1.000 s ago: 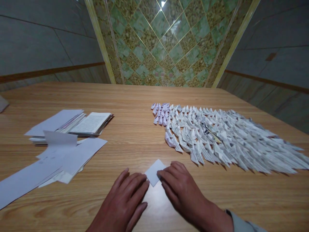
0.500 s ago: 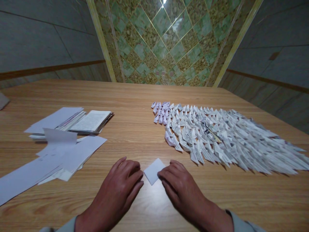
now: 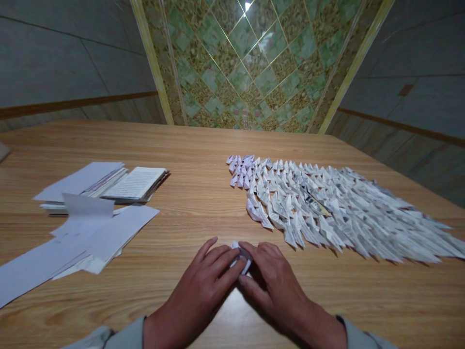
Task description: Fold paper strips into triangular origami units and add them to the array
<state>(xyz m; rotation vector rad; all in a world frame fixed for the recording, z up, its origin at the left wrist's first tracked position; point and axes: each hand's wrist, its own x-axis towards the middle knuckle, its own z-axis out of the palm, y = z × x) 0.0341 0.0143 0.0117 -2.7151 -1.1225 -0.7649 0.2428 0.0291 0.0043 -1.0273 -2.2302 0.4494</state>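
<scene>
A small folded white paper (image 3: pixel 245 265) is on the table near its front, partly covered by my fingers. My left hand (image 3: pixel 210 276) reaches in from the left, with thumb and fingertips closed on the paper's left side. From the right, my right hand (image 3: pixel 274 274) has its fingers bent over the paper's other side and its thumb at the near edge. The paper's sides stand up a little between the two hands. Most of its shape is hidden.
Many folded paper boats (image 3: pixel 319 203) stand in tight rows on the right. To the left lie loose white sheets (image 3: pixel 127 223), a pile of paper (image 3: pixel 83 179) and a printed booklet (image 3: pixel 136 183). All rest on a wooden table (image 3: pixel 196 194); a tiled panel (image 3: pixel 240 63) rises behind.
My left hand has moved right and onto the paper. The paper was a flat diamond; now it is bent up and mostly covered by the fingers of both hands.
</scene>
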